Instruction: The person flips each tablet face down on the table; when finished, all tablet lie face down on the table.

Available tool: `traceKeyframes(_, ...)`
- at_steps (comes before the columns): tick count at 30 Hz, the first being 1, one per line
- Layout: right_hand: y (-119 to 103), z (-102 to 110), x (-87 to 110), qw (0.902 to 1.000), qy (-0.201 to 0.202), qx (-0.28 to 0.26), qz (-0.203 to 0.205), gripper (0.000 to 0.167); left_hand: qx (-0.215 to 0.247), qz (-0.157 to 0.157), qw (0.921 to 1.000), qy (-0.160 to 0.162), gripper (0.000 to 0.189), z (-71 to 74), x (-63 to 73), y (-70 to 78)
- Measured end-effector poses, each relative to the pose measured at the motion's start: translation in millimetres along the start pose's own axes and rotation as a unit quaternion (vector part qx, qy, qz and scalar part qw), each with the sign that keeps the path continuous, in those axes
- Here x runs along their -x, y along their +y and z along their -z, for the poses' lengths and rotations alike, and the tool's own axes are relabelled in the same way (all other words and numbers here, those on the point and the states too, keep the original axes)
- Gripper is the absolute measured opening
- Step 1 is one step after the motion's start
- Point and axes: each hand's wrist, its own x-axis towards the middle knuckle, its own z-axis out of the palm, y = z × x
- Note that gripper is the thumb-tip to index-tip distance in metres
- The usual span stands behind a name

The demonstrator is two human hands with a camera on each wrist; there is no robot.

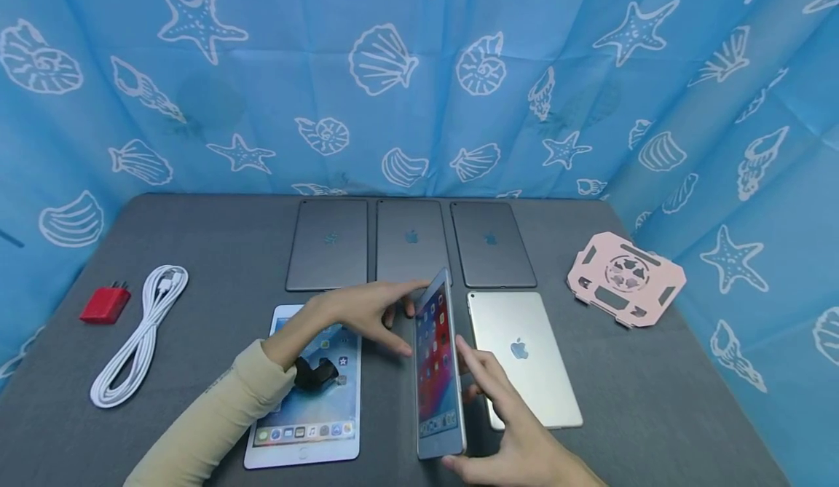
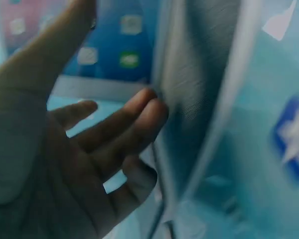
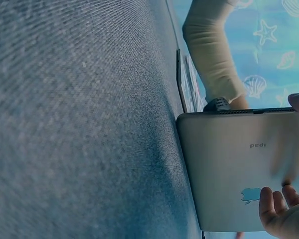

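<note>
A white-framed tablet point(image 1: 438, 370) stands on its long edge between the two hands, its lit screen towards the left. My right hand point(image 1: 518, 429) grips it from the right: the thumb lies at its near short edge and the fingers reach its silver back point(image 3: 229, 174). My left hand point(image 1: 373, 312) is at its far upper corner, fingers loosely bent and the index fingertip right at the edge. In the left wrist view, the left fingertips point(image 2: 152, 112) overlap the tablet's border. Under the left forearm lies a second lit tablet point(image 1: 308, 436), face up.
A silver tablet point(image 1: 531, 370) lies face down at the right. Three dark grey tablets point(image 1: 328, 247) form a row along the back. Further right is a pink slotted stand point(image 1: 623, 276). A coiled white cable point(image 1: 147, 319) and a red charger plug point(image 1: 105, 305) lie left.
</note>
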Motion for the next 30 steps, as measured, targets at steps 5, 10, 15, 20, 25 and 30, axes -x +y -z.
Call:
traceKeyframes(5, -2, -2, -1.1, 0.9999, -0.009, -0.003, 0.007, 0.112, 0.05, -0.026, 0.9981, 0.026, 0.102, 17.3, 9.3, 12.5)
traceKeyframes(10, -3, -5, -4.0, 0.9998, -0.016, -0.006, 0.011, 0.109, 0.05, -0.046, 0.9952, 0.071, 0.084, 26.9, 14.6, 22.3)
traceKeyframes(15, -3, -9, -5.5, 0.9997, -0.022, -0.01, 0.001, 0.11, 0.039, -0.047, 0.9957, 0.07, 0.074, 26.2, 15.1, 26.5)
traceKeyframes(20, 0, -11, -6.1, 0.9994, -0.033, 0.007, -0.01, 0.108, 0.042, -0.041, 0.9953, 0.076, 0.07, 24.9, 15.0, 25.9)
traceKeyframes(25, 4, -16, -8.8, 0.9944, -0.072, 0.021, -0.074, 0.102, 0.053, -0.032, 0.9946, 0.083, 0.067, 27.4, 18.8, 25.3)
traceKeyframes(30, 5, -20, -12.5, 0.9815, -0.11, 0.02, -0.155, 0.102, 0.062, -0.02, 0.9942, 0.085, 0.068, 29.2, 22.5, 21.8)
